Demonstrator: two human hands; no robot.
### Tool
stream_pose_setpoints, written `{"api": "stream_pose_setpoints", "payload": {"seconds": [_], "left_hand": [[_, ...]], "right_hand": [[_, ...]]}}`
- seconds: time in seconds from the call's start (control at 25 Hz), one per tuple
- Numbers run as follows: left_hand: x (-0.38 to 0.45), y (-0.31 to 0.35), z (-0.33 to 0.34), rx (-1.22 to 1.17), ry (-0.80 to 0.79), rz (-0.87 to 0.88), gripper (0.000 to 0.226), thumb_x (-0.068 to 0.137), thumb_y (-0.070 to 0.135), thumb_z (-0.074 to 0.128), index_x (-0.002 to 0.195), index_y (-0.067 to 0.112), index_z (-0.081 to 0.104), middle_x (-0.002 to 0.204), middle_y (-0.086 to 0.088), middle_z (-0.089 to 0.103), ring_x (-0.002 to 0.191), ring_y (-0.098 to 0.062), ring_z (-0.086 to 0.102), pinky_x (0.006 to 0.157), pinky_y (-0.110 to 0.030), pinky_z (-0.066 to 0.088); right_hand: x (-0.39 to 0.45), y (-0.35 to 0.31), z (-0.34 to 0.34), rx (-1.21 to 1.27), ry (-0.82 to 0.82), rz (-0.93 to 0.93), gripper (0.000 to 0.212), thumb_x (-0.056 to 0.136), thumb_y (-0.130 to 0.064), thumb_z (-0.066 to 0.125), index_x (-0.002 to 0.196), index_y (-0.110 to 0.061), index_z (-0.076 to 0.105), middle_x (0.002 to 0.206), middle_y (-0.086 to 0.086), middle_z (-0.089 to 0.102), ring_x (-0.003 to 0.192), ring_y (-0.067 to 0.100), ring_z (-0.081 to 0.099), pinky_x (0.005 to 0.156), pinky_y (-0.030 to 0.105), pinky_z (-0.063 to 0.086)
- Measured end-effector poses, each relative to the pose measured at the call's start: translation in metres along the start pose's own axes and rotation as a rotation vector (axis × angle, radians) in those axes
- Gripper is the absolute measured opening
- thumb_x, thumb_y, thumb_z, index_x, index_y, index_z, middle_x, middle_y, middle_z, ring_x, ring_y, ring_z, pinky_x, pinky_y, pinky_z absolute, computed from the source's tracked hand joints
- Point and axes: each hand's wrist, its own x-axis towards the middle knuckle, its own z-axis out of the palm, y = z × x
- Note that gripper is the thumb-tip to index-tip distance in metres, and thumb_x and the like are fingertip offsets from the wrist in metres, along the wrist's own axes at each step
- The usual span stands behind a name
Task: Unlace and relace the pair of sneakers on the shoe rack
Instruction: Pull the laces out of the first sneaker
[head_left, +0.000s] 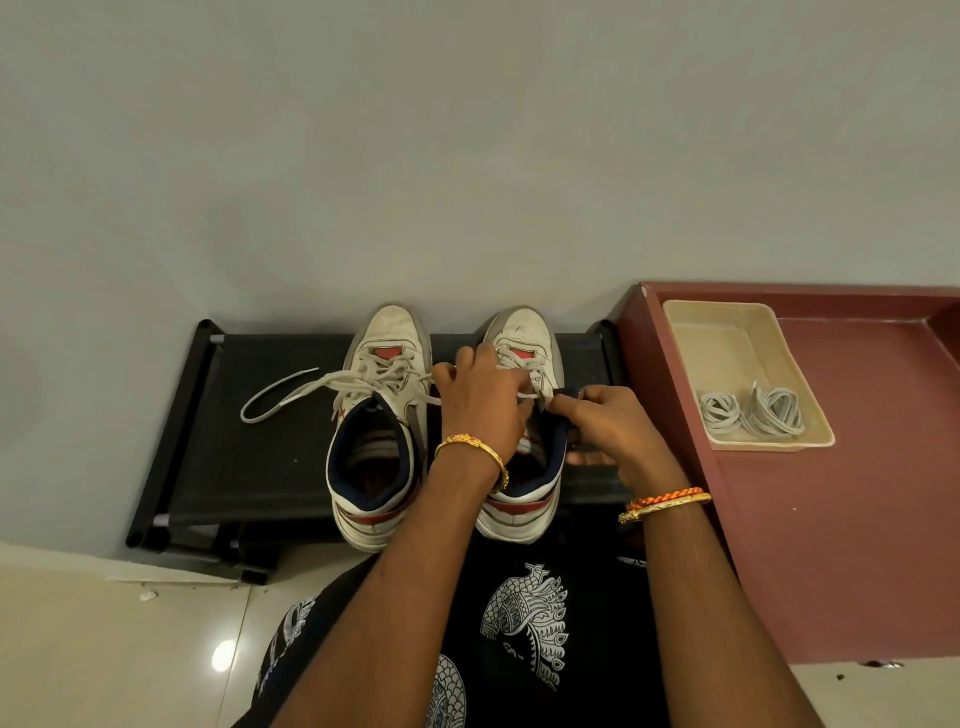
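Two white high-top sneakers with red and navy trim stand side by side on a black shoe rack (244, 467), toes to the wall. The left sneaker (382, 415) is laced, and its loose lace (280, 397) trails left over the rack. My left hand (480, 402) lies over the right sneaker (524, 343), fingers curled into its laces near the upper eyelets. My right hand (605, 421) pinches that shoe's navy collar and tongue at its right side. The hands hide most of the right shoe's lacing.
A maroon ledge (810, 519) runs along the right of the rack. On it sits a cream tray (727, 332) holding two coiled grey laces (750, 413). A grey wall stands behind, and glossy cream floor tiles (104, 649) lie at lower left.
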Motion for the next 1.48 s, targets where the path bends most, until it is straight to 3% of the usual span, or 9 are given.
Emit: {"api": "stream_pose_setpoints", "payload": {"seconds": [0.36, 0.52, 0.64, 0.8, 0.92, 1.04, 1.2, 1.4, 1.48], "left_hand": [[0.001, -0.032, -0.019, -0.643, 0.489, -0.356, 0.006, 0.080, 0.024, 0.070, 0.076, 0.024, 0.065, 0.121, 0.001, 0.045, 0.113, -0.013, 0.040, 0.095, -0.030, 0.034], [-0.003, -0.059, -0.040, -1.183, 0.737, -0.642, 0.015, 0.087, 0.011, 0.060, 0.077, 0.017, 0.052, 0.088, -0.002, 0.056, 0.076, -0.007, 0.052, 0.066, -0.012, 0.046], [-0.009, -0.062, -0.043, -1.106, 0.725, -0.686, 0.022, 0.083, 0.010, 0.063, 0.071, 0.020, 0.047, 0.073, 0.002, 0.051, 0.065, -0.009, 0.049, 0.062, -0.021, 0.047], [-0.014, -0.044, -0.042, -0.682, 0.585, -0.580, 0.040, 0.072, 0.017, 0.068, 0.108, 0.017, 0.050, 0.115, -0.007, 0.051, 0.113, -0.025, 0.046, 0.100, -0.043, 0.036], [-0.021, -0.027, -0.038, -0.375, 0.377, -0.232, 0.060, 0.068, 0.029, 0.067, 0.123, 0.021, 0.045, 0.131, -0.004, 0.037, 0.130, -0.022, 0.030, 0.110, -0.044, 0.016], [-0.026, -0.014, -0.022, -0.249, 0.188, -0.071, 0.048, 0.072, 0.038, 0.060, 0.114, 0.018, 0.049, 0.118, -0.001, 0.044, 0.116, -0.021, 0.042, 0.102, -0.037, 0.025], [-0.021, -0.013, -0.004, -0.314, -0.011, -0.299, 0.029, 0.086, 0.030, 0.058, 0.103, 0.008, 0.052, 0.104, -0.011, 0.058, 0.096, -0.030, 0.056, 0.075, -0.035, 0.041], [-0.022, -0.012, 0.012, -0.418, 0.022, -0.361, 0.029, 0.091, 0.033, 0.053, 0.087, 0.007, 0.064, 0.093, -0.017, 0.062, 0.082, -0.032, 0.059, 0.066, -0.034, 0.042], [-0.024, -0.011, 0.012, -0.404, 0.062, -0.410, 0.030, 0.091, 0.033, 0.052, 0.092, 0.005, 0.063, 0.095, -0.015, 0.061, 0.084, -0.031, 0.059, 0.066, -0.033, 0.040]], "right_hand": [[0.000, -0.001, -0.001, 0.019, -0.043, 0.030, 0.016, 0.083, -0.018, 0.069, 0.094, -0.007, 0.062, 0.096, 0.013, 0.069, 0.080, 0.020, 0.066, 0.056, 0.029, 0.056], [-0.001, -0.002, -0.001, 0.019, -0.041, 0.031, 0.013, 0.084, -0.017, 0.068, 0.091, -0.008, 0.061, 0.095, 0.014, 0.069, 0.077, 0.018, 0.065, 0.054, 0.028, 0.054], [0.000, -0.002, 0.001, -0.003, -0.011, 0.014, 0.013, 0.082, -0.016, 0.069, 0.091, -0.010, 0.060, 0.097, 0.013, 0.068, 0.080, 0.019, 0.066, 0.054, 0.028, 0.054], [0.002, -0.002, 0.011, -0.292, 0.179, -0.310, 0.021, 0.081, -0.016, 0.069, 0.100, -0.017, 0.062, 0.094, 0.007, 0.063, 0.080, 0.018, 0.061, 0.063, 0.030, 0.052], [0.005, -0.005, 0.024, -0.550, 0.265, -0.539, 0.025, 0.083, -0.017, 0.066, 0.109, -0.020, 0.066, 0.109, 0.007, 0.054, 0.103, 0.023, 0.050, 0.084, 0.034, 0.047], [0.005, -0.007, 0.036, -0.759, 0.261, -0.552, 0.028, 0.085, -0.025, 0.064, 0.112, -0.020, 0.065, 0.120, 0.006, 0.049, 0.114, 0.026, 0.038, 0.096, 0.039, 0.038], [0.006, -0.008, 0.046, -0.859, 0.346, -0.518, 0.030, 0.084, -0.032, 0.064, 0.111, -0.018, 0.064, 0.127, 0.007, 0.044, 0.119, 0.027, 0.035, 0.099, 0.041, 0.032], [0.008, -0.009, 0.048, -0.838, 0.405, -0.575, 0.020, 0.085, -0.031, 0.063, 0.096, -0.015, 0.070, 0.122, 0.006, 0.048, 0.114, 0.025, 0.042, 0.093, 0.041, 0.036], [0.008, -0.009, 0.043, -0.612, 0.530, -0.582, 0.015, 0.082, -0.024, 0.063, 0.083, -0.011, 0.068, 0.112, 0.007, 0.055, 0.102, 0.025, 0.051, 0.084, 0.038, 0.041]]}}
